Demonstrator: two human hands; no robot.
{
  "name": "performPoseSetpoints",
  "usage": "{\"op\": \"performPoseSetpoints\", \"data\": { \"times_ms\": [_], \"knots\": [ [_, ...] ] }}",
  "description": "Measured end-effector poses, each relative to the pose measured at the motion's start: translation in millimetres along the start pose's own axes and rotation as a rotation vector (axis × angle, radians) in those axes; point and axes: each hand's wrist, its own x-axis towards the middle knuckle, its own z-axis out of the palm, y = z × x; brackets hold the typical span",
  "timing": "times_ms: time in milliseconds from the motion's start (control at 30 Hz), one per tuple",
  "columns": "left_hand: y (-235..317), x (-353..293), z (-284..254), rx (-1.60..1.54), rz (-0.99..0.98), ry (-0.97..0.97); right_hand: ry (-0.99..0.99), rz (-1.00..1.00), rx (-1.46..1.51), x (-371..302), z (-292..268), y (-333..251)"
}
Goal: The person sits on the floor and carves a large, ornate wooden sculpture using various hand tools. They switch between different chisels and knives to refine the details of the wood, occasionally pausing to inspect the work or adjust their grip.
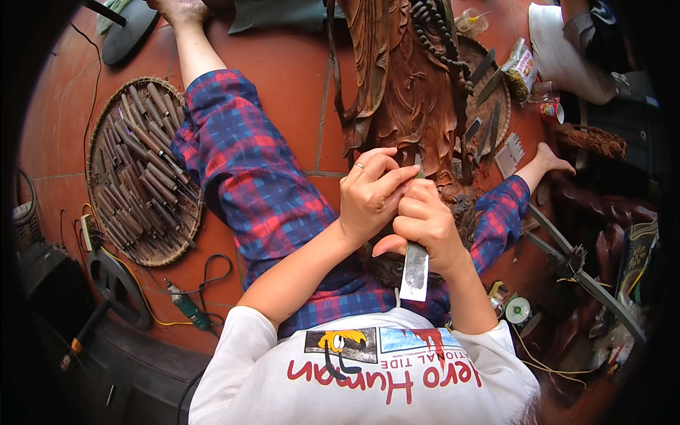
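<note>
A carved reddish-brown wooden statue (pixel 404 92) with flowing robe folds lies between my spread legs, a string of dark carved beads along its right side. My right hand (pixel 428 223) is wrapped round a flat grey metal file (pixel 415 273), its thumb sticking out to the left. The file's pale, squared end points back at my shirt, while its far end rests against the lower robe. Beside it, my left hand (pixel 370 190) has curled fingers, with thumb and forefinger pinched at the file's far end. Both hands partly hide the contact with the wood.
At left, a round woven tray (pixel 99 205) holds many wooden-handled carving tools. A green rotary tool (pixel 188 306) and cables lie below it. Another round tray (pixel 504 106) with files stands right of the statue. Metal bars (pixel 588 280) and clutter fill the right side.
</note>
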Motion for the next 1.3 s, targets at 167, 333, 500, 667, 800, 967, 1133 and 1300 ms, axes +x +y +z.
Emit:
{"op": "performPoseSetpoints", "data": {
  "times_ms": [167,333,500,667,800,967,1133,1300],
  "knots": [
    [-3.2,5.8,-1.6,0.0,-0.056,0.009,0.044,-0.017,-0.051,9.7,3.7,4.1],
    [-4.3,1.2,0.4,-0.019,-0.003,0.014,0.167,0.062,-0.053,3.5,17.9,-6.8],
    [-3.3,4.3,-4.1,-0.014,-0.054,0.007,0.205,0.072,-0.039,8.7,25.8,-5.3],
    [-3.5,4.4,-2.6,-0.065,-0.054,0.009,0.291,0.088,-0.031,11.5,28.5,-9.0],
    [-5.6,-3.0,-2.3,-0.074,-0.062,-0.002,0.316,0.14,-0.046,6.7,43.1,-9.9],
    [-1.8,-8.8,-6.0,-0.131,-0.114,-0.041,0.284,0.189,-0.014,7.1,38.5,-22.8],
    [-3.6,-7.5,-10.7,-0.15,-0.078,-0.01,0.168,0.114,-0.147,11.3,37.1,-30.0],
    [0.8,-5.4,-10.0,-0.075,-0.08,0.057,0.029,-0.007,-0.138,13.4,33.1,-25.1]
  ]
}}
